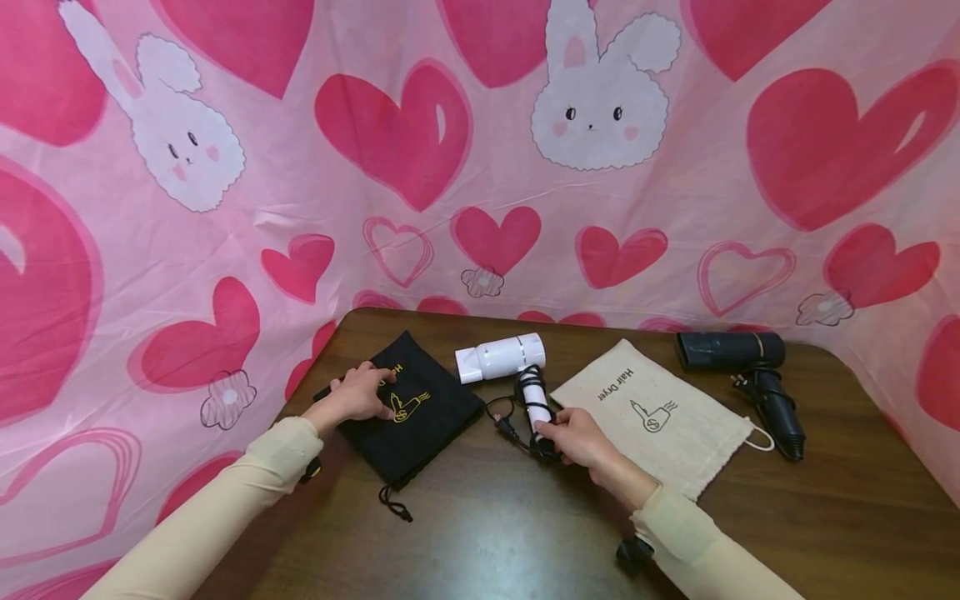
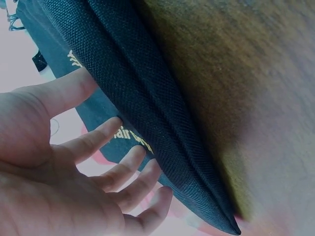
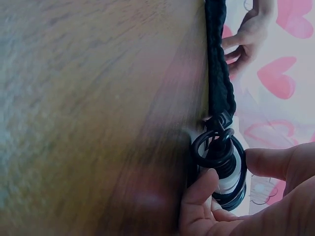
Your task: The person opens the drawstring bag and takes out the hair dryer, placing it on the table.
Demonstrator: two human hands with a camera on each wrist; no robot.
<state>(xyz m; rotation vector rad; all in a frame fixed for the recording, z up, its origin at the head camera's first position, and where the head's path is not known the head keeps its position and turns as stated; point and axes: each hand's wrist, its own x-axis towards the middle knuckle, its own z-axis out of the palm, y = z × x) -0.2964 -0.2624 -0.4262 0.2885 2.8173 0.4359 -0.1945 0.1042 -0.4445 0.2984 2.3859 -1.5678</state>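
Observation:
A black drawstring bag with gold lettering and a hair dryer drawing lies flat at the left of the table. Over its upper left part is my left hand, fingers spread and slightly bent; in the left wrist view the fingertips touch the cloth. To the bag's right lies a white hair dryer, nozzle pointing left, its black cord wound round the handle. My right hand holds the lower end of that handle between thumb and fingers, as the right wrist view also shows.
A cream drawstring bag printed "Hair Dryer" lies right of the white dryer. Farther right is a black hair dryer with its cord wrapped. Behind the brown wooden table hangs a pink curtain with hearts and rabbits.

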